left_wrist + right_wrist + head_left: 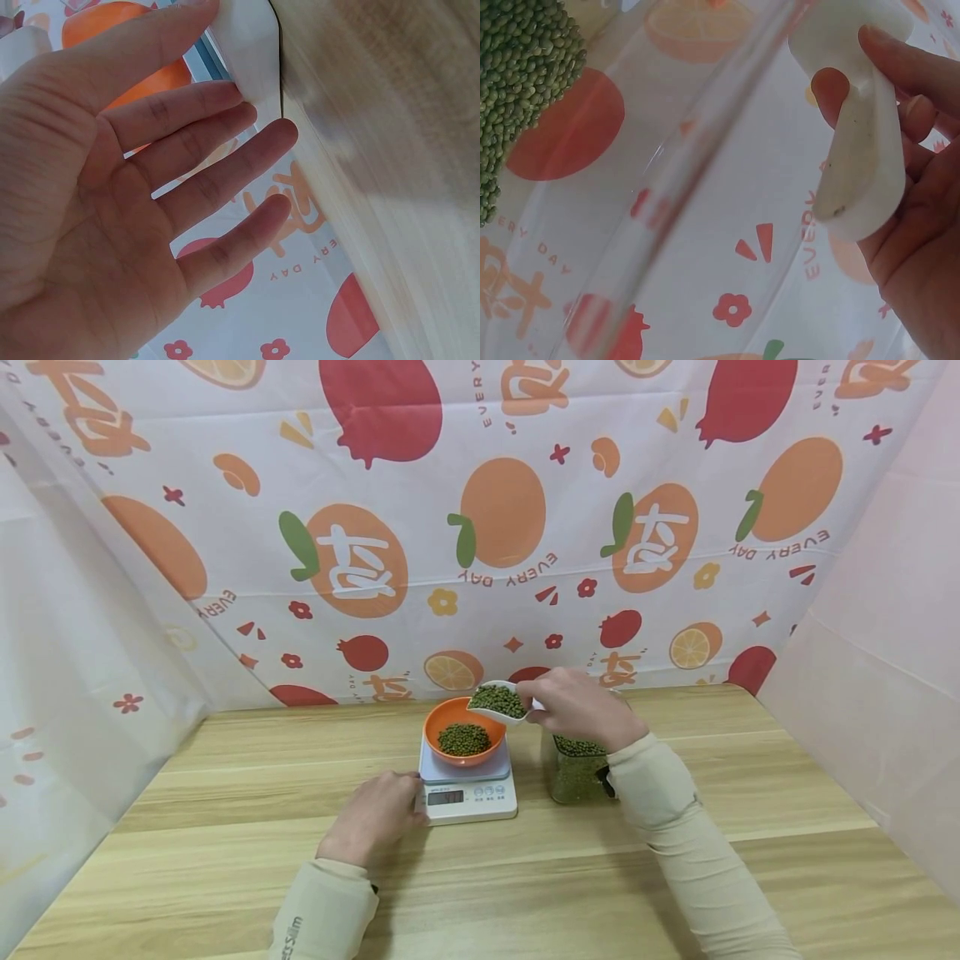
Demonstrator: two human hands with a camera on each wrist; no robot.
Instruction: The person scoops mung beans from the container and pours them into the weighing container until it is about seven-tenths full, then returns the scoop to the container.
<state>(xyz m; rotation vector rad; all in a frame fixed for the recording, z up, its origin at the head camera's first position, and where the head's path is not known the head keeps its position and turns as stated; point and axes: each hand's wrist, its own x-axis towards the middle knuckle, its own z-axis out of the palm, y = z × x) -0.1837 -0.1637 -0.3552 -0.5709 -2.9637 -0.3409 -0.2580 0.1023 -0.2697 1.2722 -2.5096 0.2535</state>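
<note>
In the head view my right hand point(581, 706) holds a white scoop point(862, 157) heaped with mung beans point(498, 700), its lip over the right rim of an orange bowl point(465, 756). More mung beans point(465, 740) lie in the bowl, which stands on a white kitchen scale point(472, 810); the digits on its display are too small to read surely. With fingers extended, my left hand point(378, 814) is at the scale's left front corner. The left wrist view shows those fingers point(217, 176) spread and its palm holding nothing.
Right of the scale stands a clear container point(577, 781) of mung beans, partly hidden behind my right forearm. A fruit-printed cloth point(502, 510) hangs along the back edge of the wooden table point(480, 885). Pale sheets point(885, 635) stand at both sides.
</note>
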